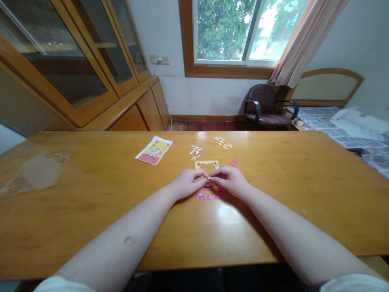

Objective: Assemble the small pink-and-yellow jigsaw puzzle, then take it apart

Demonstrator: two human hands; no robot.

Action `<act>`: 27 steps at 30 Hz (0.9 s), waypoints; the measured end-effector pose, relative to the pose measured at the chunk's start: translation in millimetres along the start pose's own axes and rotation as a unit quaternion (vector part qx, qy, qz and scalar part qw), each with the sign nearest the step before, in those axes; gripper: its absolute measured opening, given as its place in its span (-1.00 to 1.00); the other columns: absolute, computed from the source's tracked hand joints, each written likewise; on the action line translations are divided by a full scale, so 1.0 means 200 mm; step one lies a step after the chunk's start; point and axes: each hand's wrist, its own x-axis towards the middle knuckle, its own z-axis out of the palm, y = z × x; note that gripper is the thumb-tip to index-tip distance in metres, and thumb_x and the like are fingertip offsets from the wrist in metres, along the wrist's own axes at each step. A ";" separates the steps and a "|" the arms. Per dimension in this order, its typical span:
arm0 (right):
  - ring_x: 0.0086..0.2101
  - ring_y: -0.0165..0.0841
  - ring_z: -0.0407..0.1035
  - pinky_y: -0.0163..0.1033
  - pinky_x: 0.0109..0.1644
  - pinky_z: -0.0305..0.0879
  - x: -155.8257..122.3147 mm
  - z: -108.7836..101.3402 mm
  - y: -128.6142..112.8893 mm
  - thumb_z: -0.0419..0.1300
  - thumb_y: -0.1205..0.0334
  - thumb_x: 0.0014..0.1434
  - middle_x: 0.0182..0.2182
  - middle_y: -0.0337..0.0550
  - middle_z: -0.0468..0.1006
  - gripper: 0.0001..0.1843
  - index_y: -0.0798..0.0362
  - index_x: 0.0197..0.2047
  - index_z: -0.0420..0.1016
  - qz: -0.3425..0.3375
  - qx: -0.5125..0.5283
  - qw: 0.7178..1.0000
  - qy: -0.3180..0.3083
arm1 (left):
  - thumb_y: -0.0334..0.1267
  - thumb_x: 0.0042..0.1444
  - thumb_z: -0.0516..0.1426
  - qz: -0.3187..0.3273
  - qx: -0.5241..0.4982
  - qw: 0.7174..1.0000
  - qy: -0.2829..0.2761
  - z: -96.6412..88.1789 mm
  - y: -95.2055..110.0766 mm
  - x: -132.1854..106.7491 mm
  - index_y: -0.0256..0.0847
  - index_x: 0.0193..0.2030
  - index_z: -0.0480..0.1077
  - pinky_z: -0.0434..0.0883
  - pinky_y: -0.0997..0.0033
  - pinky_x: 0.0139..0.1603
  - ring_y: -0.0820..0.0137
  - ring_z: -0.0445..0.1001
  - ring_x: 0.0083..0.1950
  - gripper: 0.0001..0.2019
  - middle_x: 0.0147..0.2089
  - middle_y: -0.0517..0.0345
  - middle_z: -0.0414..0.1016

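My left hand [191, 182] and my right hand [230, 180] meet over a partly assembled jigsaw puzzle [209, 196]. Between their fingertips is a small puzzle piece [209, 179], pinched from both sides. The puzzle has a yellow upper border and a pink lower part, with an open middle that my fingers partly hide. Just beyond it lie a group of whitish puzzle pieces [196, 151] and, farther right, a group of yellow puzzle pieces [223, 142]. A few pink puzzle pieces [234, 162] rest beside my right hand.
A printed picture card [154, 150] lies to the left on the wooden table [100, 178]. Near the table's left side is a clear plastic bag [39, 172]. Behind the table stand a glass-fronted cabinet [124, 87], an armchair [266, 103] and a bed [343, 125].
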 end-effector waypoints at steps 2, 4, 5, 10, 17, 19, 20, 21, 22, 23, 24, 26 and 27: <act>-0.36 -0.31 0.49 -0.17 -0.20 0.43 0.00 0.01 0.00 0.28 0.14 0.07 -0.37 -0.09 0.62 -0.79 0.10 -0.28 0.59 0.006 0.008 1.000 -0.004 | -0.14 0.16 0.06 -0.006 0.006 1.000 0.000 0.01 0.00 0.00 -0.21 -0.22 0.50 0.27 0.46 -0.29 0.43 0.35 -0.36 -0.75 -0.37 0.17 0.48; -0.37 -0.33 0.48 -0.19 -0.23 0.43 0.00 0.01 -0.01 0.27 0.17 0.07 -0.39 -0.11 0.61 -0.82 0.10 -0.29 0.56 0.003 0.002 1.000 -0.003 | -0.10 0.15 0.06 -0.015 0.016 1.000 0.003 0.01 -0.01 0.00 -0.21 -0.23 0.50 0.25 0.46 -0.32 0.43 0.33 -0.38 -0.73 -0.39 0.18 0.47; -0.38 -0.34 0.48 -0.21 -0.24 0.43 0.00 0.01 -0.01 0.27 0.19 0.07 -0.39 -0.12 0.61 -0.84 0.09 -0.30 0.54 -0.004 -0.010 1.000 0.000 | -0.09 0.15 0.06 -0.019 0.021 1.000 0.006 0.02 -0.01 0.00 -0.21 -0.24 0.50 0.24 0.46 -0.34 0.43 0.32 -0.40 -0.72 -0.41 0.19 0.45; -0.34 -0.37 0.46 -0.22 -0.18 0.39 -0.01 -0.03 -0.01 0.25 0.25 0.11 -0.35 -0.13 0.57 -0.90 0.05 -0.27 0.50 -0.126 -0.118 0.985 0.013 | -0.11 0.14 0.05 -0.034 0.025 0.999 0.021 0.02 -0.01 0.01 -0.22 -0.27 0.48 0.17 0.48 -0.41 0.46 0.23 -0.47 -0.74 -0.54 0.27 0.30; -0.24 -0.36 0.46 -0.24 -0.11 0.39 -0.01 -0.04 0.01 0.17 0.33 0.18 -0.27 -0.11 0.58 -0.89 0.00 -0.22 0.49 -0.236 -0.186 0.954 -0.024 | -0.11 0.13 0.04 -0.029 0.012 0.999 0.022 0.03 0.00 0.01 -0.24 -0.30 0.45 0.14 0.50 -0.44 0.48 0.19 -0.48 -0.74 -0.56 0.30 0.21; -0.24 -0.35 0.46 -0.24 -0.12 0.38 -0.01 -0.04 0.01 0.16 0.35 0.19 -0.27 -0.10 0.59 -0.88 0.00 -0.22 0.50 -0.246 -0.203 0.947 -0.031 | -0.13 0.13 0.04 -0.026 0.014 0.999 0.023 0.03 -0.01 0.01 -0.23 -0.30 0.45 0.14 0.50 -0.44 0.48 0.20 -0.48 -0.75 -0.55 0.29 0.24; -0.24 -0.35 0.46 -0.24 -0.12 0.38 -0.01 -0.04 0.01 0.15 0.35 0.19 -0.26 -0.10 0.59 -0.88 0.00 -0.22 0.50 -0.250 -0.211 0.944 -0.034 | -0.13 0.14 0.04 -0.025 0.015 0.999 0.024 0.03 -0.01 0.01 -0.23 -0.30 0.45 0.15 0.50 -0.43 0.48 0.20 -0.48 -0.75 -0.54 0.29 0.24; -0.24 -0.35 0.47 -0.24 -0.13 0.38 -0.01 -0.05 0.00 0.15 0.34 0.19 -0.26 -0.10 0.60 -0.87 0.00 -0.22 0.50 -0.253 -0.219 0.942 -0.036 | -0.12 0.15 0.04 -0.025 0.017 0.999 0.024 0.03 -0.01 0.01 -0.22 -0.29 0.45 0.15 0.50 -0.43 0.48 0.20 -0.48 -0.75 -0.55 0.29 0.24; -0.25 -0.34 0.47 -0.24 -0.13 0.37 -0.01 -0.06 0.00 0.14 0.34 0.20 -0.25 -0.09 0.60 -0.87 0.00 -0.21 0.50 -0.253 -0.227 0.940 -0.038 | -0.10 0.15 0.04 -0.025 0.022 0.999 0.023 0.03 -0.02 0.01 -0.21 -0.27 0.46 0.14 0.49 -0.44 0.48 0.19 -0.49 -0.74 -0.56 0.30 0.23; -0.25 -0.34 0.47 -0.24 -0.14 0.37 -0.01 -0.07 -0.01 0.14 0.33 0.20 -0.25 -0.09 0.60 -0.87 0.01 -0.21 0.50 -0.250 -0.236 0.938 -0.038 | -0.09 0.16 0.04 -0.027 0.031 0.999 0.022 0.03 -0.01 0.01 -0.20 -0.23 0.47 0.13 0.49 -0.45 0.48 0.18 -0.51 -0.73 -0.58 0.31 0.21; -0.26 -0.33 0.47 -0.24 -0.14 0.36 -0.01 -0.09 -0.02 0.14 0.32 0.20 -0.26 -0.08 0.60 -0.87 0.01 -0.22 0.51 -0.244 -0.245 0.937 -0.039 | -0.08 0.15 0.06 -0.029 0.047 0.998 0.020 0.03 -0.01 0.01 -0.18 -0.19 0.47 0.12 0.49 -0.46 0.47 0.18 -0.52 -0.73 -0.59 0.32 0.19; -0.27 -0.33 0.47 -0.25 -0.16 0.35 -0.01 -0.12 -0.03 0.15 0.32 0.18 -0.28 -0.07 0.60 -0.88 0.02 -0.24 0.52 -0.223 -0.265 0.937 -0.051 | -0.08 0.13 0.10 -0.023 0.088 0.996 0.018 0.03 0.00 0.01 -0.13 -0.12 0.49 0.13 0.49 -0.45 0.46 0.22 -0.51 -0.73 -0.58 0.31 0.24; -0.28 -0.33 0.46 -0.26 -0.17 0.35 -0.01 -0.13 -0.04 0.16 0.32 0.17 -0.30 -0.08 0.59 -0.88 0.03 -0.26 0.53 -0.210 -0.274 0.937 -0.063 | -0.09 0.11 0.12 -0.016 0.109 0.994 0.017 0.03 0.00 0.01 -0.11 -0.11 0.49 0.14 0.48 -0.43 0.45 0.26 -0.49 -0.73 -0.55 0.29 0.30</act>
